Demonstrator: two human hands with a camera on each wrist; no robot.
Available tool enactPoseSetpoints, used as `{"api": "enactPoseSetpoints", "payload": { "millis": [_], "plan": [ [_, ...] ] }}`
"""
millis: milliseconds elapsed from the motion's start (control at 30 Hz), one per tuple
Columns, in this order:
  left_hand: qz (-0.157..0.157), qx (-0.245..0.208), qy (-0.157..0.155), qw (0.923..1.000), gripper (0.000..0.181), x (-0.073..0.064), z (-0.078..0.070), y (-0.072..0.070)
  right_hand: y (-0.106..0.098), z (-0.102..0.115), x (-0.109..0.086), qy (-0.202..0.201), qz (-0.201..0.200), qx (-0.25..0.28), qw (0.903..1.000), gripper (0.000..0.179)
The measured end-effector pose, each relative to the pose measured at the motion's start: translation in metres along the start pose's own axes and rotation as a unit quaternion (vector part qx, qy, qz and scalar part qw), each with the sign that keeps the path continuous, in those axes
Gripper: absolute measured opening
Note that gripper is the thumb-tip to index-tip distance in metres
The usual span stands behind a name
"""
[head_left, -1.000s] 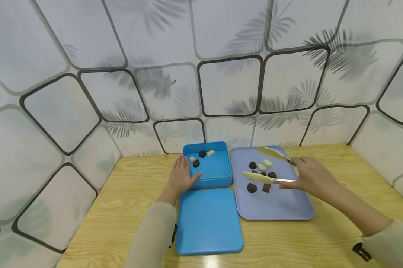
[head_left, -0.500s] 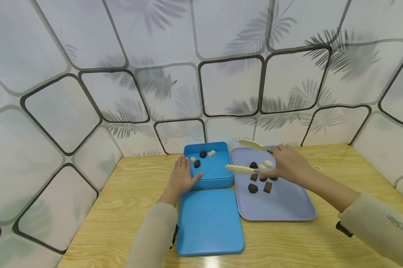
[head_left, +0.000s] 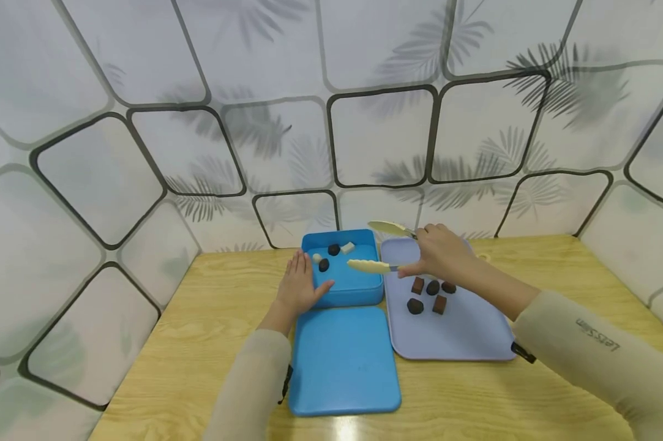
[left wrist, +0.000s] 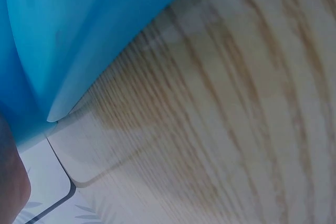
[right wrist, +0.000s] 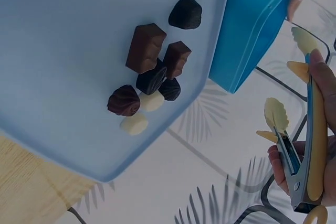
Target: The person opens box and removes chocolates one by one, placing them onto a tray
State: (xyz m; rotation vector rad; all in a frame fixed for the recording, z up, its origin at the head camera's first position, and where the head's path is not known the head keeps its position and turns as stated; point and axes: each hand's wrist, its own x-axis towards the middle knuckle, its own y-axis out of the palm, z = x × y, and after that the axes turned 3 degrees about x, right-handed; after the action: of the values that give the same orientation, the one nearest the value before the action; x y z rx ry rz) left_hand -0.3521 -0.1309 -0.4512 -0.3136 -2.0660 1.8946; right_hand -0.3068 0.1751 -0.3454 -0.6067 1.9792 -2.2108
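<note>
- The left hand [head_left: 298, 289] lies flat, fingers straight along the left side of the blue box [head_left: 359, 297], thumb spread at its near edge, probably to steady it.
- Inside the box lie small sweets [head_left: 333, 249], dark and white; more chocolates [head_left: 439, 304] sit on the purple tray [head_left: 458, 337] just to the right, presumably for short reaches.
- The right hand [head_left: 441, 252] grips the tongs [head_left: 368, 266], their tips apart and bare, seemingly above the box.
- The right forearm [head_left: 499, 285] slants far and left across the tray.
</note>
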Motion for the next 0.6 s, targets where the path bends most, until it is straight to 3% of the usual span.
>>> {"api": "enactPoseSetpoints", "payload": {
  "millis": [367, 600],
  "plan": [
    [-0.005, -0.006, 0.0, 1.0, 0.094, 0.001, -0.001, -0.003, 0.014, 0.015, 0.027, -0.016, 0.03, 0.001, 0.9994, 0.086],
    [0.0, -0.001, 0.0, 1.0, 0.096, 0.001, 0.0, 0.001, 0.023, 0.028, 0.041, -0.028, 0.051, 0.013, 0.9982, 0.059]
  ]
}}
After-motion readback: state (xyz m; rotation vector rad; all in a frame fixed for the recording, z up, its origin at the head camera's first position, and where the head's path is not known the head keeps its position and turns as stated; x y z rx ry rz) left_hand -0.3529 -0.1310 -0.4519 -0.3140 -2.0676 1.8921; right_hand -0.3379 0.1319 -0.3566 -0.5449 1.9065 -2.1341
